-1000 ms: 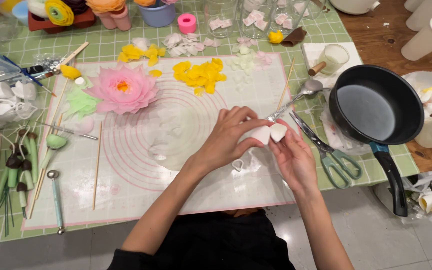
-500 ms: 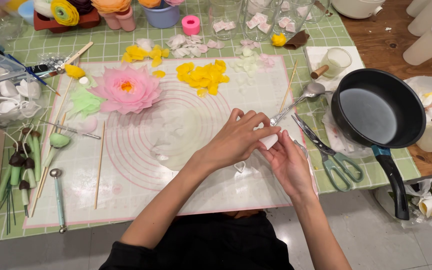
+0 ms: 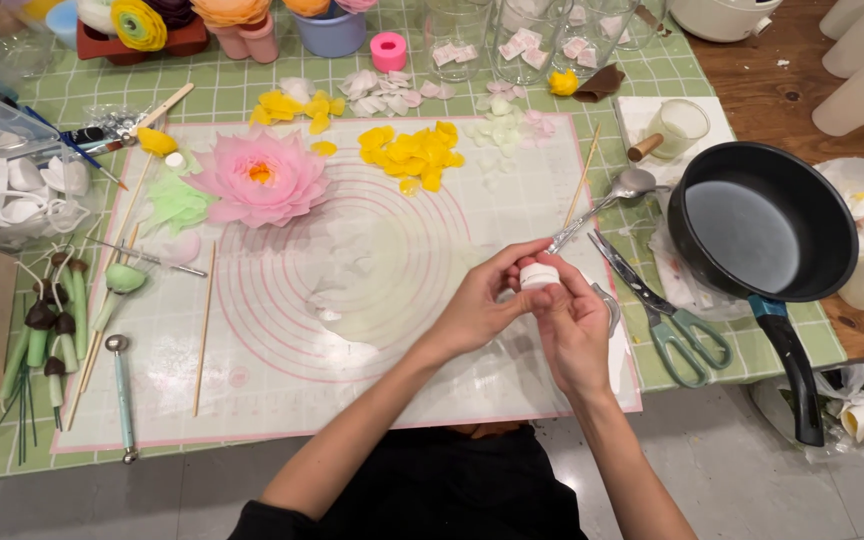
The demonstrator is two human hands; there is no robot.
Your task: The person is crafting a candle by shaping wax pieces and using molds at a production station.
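White petal piece [image 3: 539, 275] — pinched between fingertips of left hand [image 3: 482, 305] and right hand [image 3: 574, 325], lying flat, directly above the right palm; both hands equally close.

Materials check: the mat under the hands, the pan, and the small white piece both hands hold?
Mat: looks like translucent silicone, matte, printed pink rings. Pan: dark metal, seemingly nonstick, dull sheen. White piece, held by left hand and right hand: smooth, opaque; plastic or wax, unclear.
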